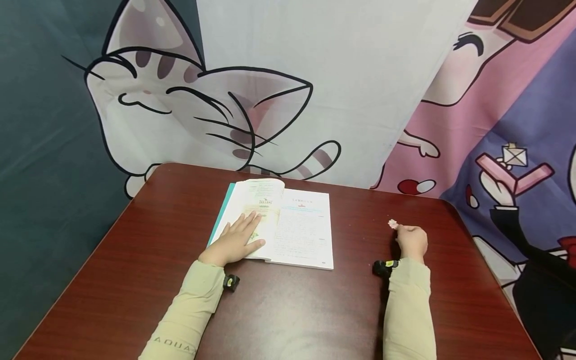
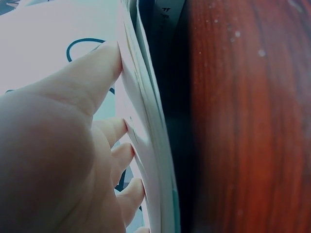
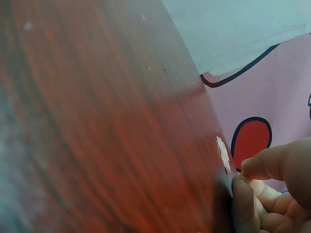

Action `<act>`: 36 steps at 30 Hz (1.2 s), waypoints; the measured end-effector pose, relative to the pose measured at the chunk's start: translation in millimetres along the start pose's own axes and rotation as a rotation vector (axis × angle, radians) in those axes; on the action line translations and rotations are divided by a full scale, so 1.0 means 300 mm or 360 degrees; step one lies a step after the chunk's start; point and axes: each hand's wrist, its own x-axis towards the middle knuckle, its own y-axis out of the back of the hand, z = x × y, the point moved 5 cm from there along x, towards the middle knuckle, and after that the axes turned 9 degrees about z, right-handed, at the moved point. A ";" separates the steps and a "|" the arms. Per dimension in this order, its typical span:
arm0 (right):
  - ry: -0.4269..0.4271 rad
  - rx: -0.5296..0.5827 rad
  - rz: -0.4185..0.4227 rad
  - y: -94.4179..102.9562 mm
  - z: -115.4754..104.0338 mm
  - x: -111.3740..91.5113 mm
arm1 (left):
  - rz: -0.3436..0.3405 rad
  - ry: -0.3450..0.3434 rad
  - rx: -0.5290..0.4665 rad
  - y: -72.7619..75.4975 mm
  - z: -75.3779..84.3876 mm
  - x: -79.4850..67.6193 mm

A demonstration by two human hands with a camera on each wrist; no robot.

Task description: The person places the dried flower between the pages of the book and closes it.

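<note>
An open book (image 1: 302, 230) with printed pages and a teal cover edge lies on the table. My left hand (image 1: 234, 240) rests flat on its left page, fingers spread. In the left wrist view, the left thumb and fingertips touch the page (image 2: 138, 111) near the edge of the page stack. Off to the right of the book, my right hand (image 1: 411, 241) pinches a small whitish-pink piece (image 1: 393, 224) with an uneven outline. The right wrist view shows this pale piece (image 3: 223, 154) just beyond the thumb and index fingertips; its exact kind is too small to tell.
The reddish-brown wooden table (image 1: 297, 315) has rounded far corners. Behind it hangs a cloth backdrop (image 1: 360, 65) with cartoon figures, close to the far edge. A few tiny specks (image 3: 149, 68) lie on the tabletop. Each wrist wears a small black device (image 1: 382, 268).
</note>
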 end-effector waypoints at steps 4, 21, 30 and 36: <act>-0.0004 -0.0068 -0.0049 -0.007 -0.007 0.006 | -0.0003 0.0002 0.0002 0.002 0.001 -0.001; -0.0048 -0.0126 -0.0100 -0.019 -0.026 -0.006 | -0.0017 0.0003 0.0006 -0.008 -0.007 0.004; -0.0057 -0.0027 -0.0037 -0.026 -0.019 -0.007 | -0.0001 0.0000 0.0006 0.002 0.002 0.001; 0.0020 -0.0132 -0.0085 -0.028 -0.034 -0.014 | -0.0003 -0.0003 0.0009 0.000 -0.001 0.002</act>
